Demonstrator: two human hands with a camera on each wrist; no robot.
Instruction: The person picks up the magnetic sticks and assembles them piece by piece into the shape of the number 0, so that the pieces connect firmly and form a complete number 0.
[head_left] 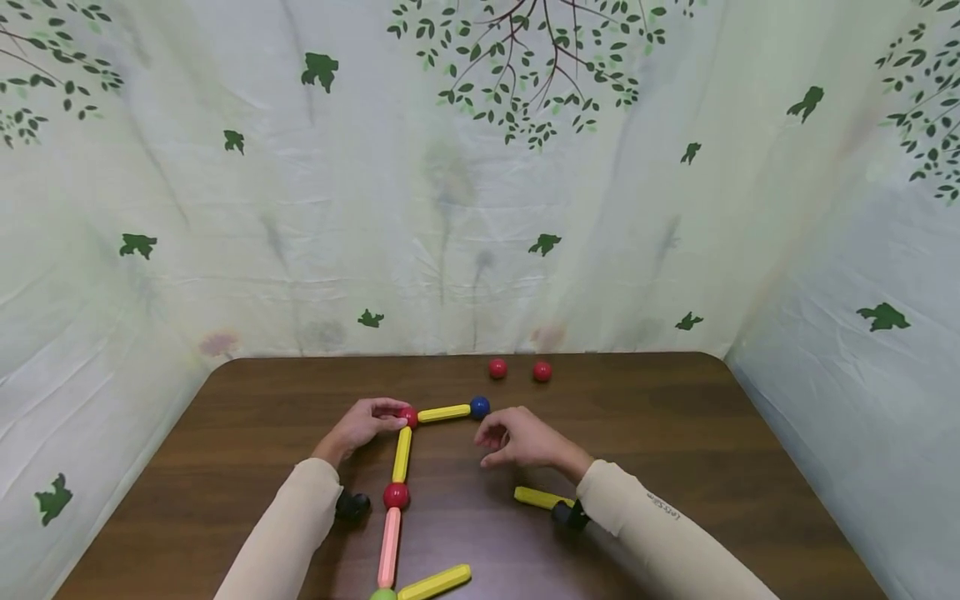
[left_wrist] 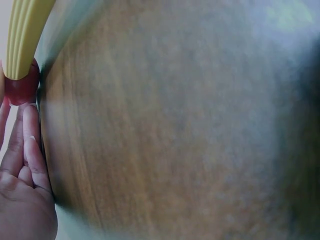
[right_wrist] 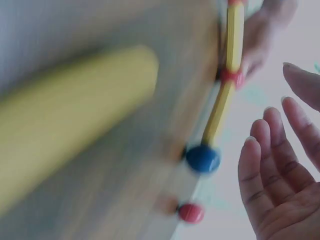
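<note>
My left hand [head_left: 364,427] pinches a red ball [head_left: 408,417] at the corner of a chain of sticks and balls. From that ball one yellow stick [head_left: 444,413] runs right to a blue ball [head_left: 480,407]. Another yellow stick [head_left: 402,455] comes toward me to a second red ball [head_left: 396,496], then a pink stick [head_left: 389,547] and a green ball [head_left: 383,594]. Just right of the blue ball, my right hand [head_left: 525,439] hovers with loosely bent fingers and nothing in them; the right wrist view shows its bare palm [right_wrist: 285,215].
Two loose red balls [head_left: 497,368] [head_left: 542,372] lie near the table's far edge. A loose yellow stick [head_left: 542,498] lies below my right wrist. One more yellow stick [head_left: 435,582] extends right from the green ball. A printed cloth [head_left: 465,192] hangs behind the wooden table [head_left: 675,433].
</note>
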